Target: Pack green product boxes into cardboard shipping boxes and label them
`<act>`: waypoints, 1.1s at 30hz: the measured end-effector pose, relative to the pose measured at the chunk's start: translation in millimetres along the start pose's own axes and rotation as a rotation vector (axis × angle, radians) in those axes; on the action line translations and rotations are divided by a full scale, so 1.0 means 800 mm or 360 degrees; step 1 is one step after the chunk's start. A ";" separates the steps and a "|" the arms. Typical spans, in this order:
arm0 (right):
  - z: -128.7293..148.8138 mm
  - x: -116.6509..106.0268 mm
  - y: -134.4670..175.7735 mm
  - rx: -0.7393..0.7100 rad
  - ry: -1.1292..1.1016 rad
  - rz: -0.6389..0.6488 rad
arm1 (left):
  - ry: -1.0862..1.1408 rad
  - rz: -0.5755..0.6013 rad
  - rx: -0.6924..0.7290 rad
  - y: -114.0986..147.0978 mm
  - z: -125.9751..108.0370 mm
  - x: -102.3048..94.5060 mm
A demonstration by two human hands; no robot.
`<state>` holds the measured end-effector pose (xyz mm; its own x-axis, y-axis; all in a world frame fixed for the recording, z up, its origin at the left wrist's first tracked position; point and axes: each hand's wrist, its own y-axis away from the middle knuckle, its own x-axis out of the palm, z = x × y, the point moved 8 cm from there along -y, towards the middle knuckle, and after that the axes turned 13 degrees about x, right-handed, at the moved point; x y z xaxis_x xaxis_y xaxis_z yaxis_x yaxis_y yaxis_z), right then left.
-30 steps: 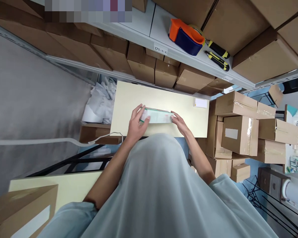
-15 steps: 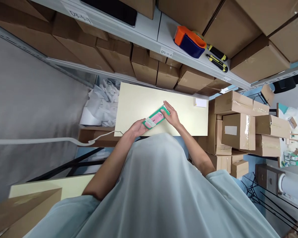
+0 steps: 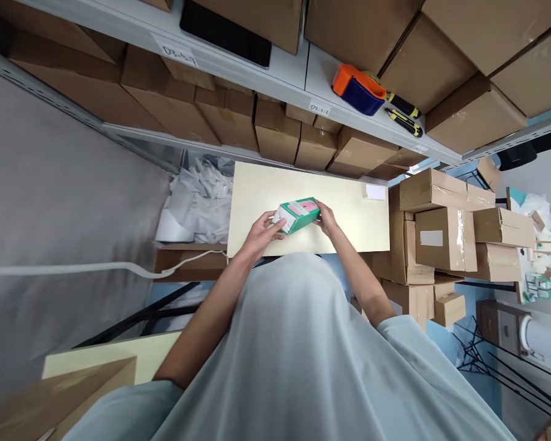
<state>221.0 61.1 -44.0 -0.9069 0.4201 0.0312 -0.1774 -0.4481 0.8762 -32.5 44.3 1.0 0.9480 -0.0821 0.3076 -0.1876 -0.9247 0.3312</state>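
Note:
A green box (image 3: 305,219) with a pink picture and a white end is held between my two hands, tilted above the pale yellow table (image 3: 252,184). My left hand (image 3: 262,234) grips its white end, with the thumb and fingers on either side. At the other end, my right hand (image 3: 326,218) is closed round the short side; some of its fingers are hidden behind the box.
A white box (image 3: 374,192) lies at the table's far right corner. Cardboard boxes (image 3: 444,239) are stacked to the right. Crumpled white paper (image 3: 197,202) fills the left side. The shelf above holds a tape dispenser (image 3: 359,90), cutters (image 3: 404,122) and a black phone-like slab (image 3: 226,32).
The box has been turned, so its white end and green side now show. My right hand has moved from its top to its right end. The camera view has shifted slightly.

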 end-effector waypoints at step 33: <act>0.001 0.110 0.145 0.0612 0.0962 0.0656 | 0.0248 -0.0237 0.0126 -0.101 -0.080 -0.114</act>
<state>120.8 46.6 60.2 -0.9393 -0.2650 0.2180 0.2578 -0.1258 0.9580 -120.0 149.9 3.3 0.9114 0.1101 0.3966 -0.0221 -0.9491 0.3141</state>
